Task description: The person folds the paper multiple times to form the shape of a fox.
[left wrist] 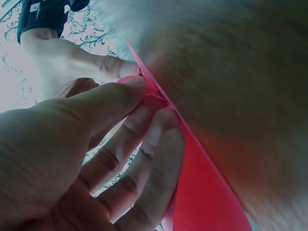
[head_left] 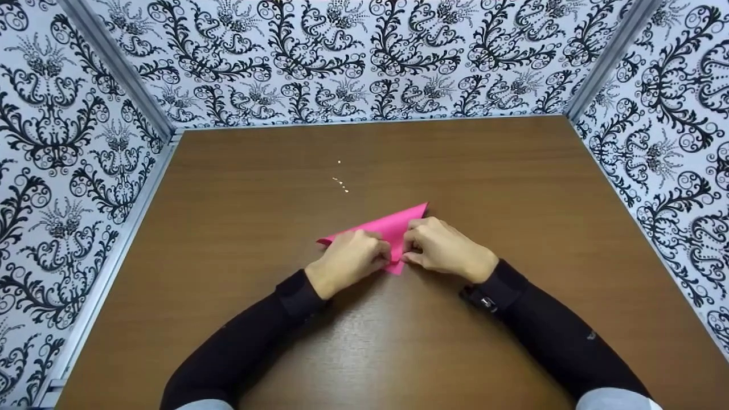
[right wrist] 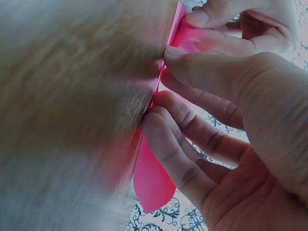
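Observation:
A folded sheet of pink paper (head_left: 393, 230) lies on the brown table, one pointed corner toward the far right and another toward the left. From the left, my left hand (head_left: 353, 256) pinches its near part between thumb and fingers. My right hand (head_left: 447, 250) pinches the same part from the right side, its fingertips close to the left ones. Between the hands, a small tip of the paper points toward me. In the left wrist view, the pink paper (left wrist: 207, 192) stands in a thin fold along the tabletop. The right wrist view has a curled pink flap (right wrist: 151, 180) below the fingers.
The wooden table (head_left: 256, 171) spreads out on all sides of the paper. Several small pale specks (head_left: 340, 183) show beyond it. Walls with a black-and-white scroll pattern (head_left: 342, 57) and grey metal posts (head_left: 122, 71) enclose the back and sides.

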### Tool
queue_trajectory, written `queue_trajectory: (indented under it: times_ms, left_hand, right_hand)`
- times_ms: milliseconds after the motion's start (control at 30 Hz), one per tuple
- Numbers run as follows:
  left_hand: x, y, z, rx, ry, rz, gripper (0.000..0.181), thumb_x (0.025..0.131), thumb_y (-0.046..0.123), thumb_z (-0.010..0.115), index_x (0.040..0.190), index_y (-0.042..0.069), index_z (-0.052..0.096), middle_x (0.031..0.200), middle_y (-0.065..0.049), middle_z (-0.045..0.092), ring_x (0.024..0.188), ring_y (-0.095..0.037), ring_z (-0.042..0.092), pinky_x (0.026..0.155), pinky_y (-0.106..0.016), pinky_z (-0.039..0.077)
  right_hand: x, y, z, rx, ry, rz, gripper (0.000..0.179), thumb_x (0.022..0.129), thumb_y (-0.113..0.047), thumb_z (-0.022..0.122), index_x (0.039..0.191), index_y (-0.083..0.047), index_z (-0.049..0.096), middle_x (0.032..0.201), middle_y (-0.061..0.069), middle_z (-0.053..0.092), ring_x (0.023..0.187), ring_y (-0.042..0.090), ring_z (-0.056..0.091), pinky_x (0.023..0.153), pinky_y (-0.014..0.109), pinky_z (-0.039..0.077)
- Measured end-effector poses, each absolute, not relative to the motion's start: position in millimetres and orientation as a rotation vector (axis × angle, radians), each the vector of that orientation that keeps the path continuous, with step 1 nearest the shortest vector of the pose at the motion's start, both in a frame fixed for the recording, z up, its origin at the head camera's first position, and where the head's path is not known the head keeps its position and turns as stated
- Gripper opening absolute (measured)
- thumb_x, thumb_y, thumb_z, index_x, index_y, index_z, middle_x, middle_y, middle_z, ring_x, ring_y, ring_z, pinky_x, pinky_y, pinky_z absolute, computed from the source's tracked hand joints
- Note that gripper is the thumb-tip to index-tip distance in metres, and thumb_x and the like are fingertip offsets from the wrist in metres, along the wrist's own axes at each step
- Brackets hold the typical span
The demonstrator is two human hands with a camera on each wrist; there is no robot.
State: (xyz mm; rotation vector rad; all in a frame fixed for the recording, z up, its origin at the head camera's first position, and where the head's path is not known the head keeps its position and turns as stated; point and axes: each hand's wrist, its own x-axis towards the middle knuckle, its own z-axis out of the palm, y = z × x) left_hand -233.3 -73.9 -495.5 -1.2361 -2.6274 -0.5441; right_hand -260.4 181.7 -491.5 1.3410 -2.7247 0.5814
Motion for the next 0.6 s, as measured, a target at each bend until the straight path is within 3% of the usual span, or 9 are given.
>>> queue_trajectory:
  times_ms: [600]
  left_hand:
    - [-229.6, -72.4, -497.4, -1.218, -2.619, -0.441, 0.008, 0.098, 0.026, 0.097, 0.095, 0.02, 0.093, 0.088, 0.0, 0.082, 0.079, -0.017, 0.08, 0.074, -0.036, 0.07]
  right_hand:
    - [-263.8, 184.2, -491.2, 1.343, -2.75, 0.642, 0.013, 0.1, -0.017, 0.094, 0.095, -0.012, 0.084, 0.097, 0.006, 0.079, 0.085, 0.02, 0.075, 0.076, 0.037, 0.066]
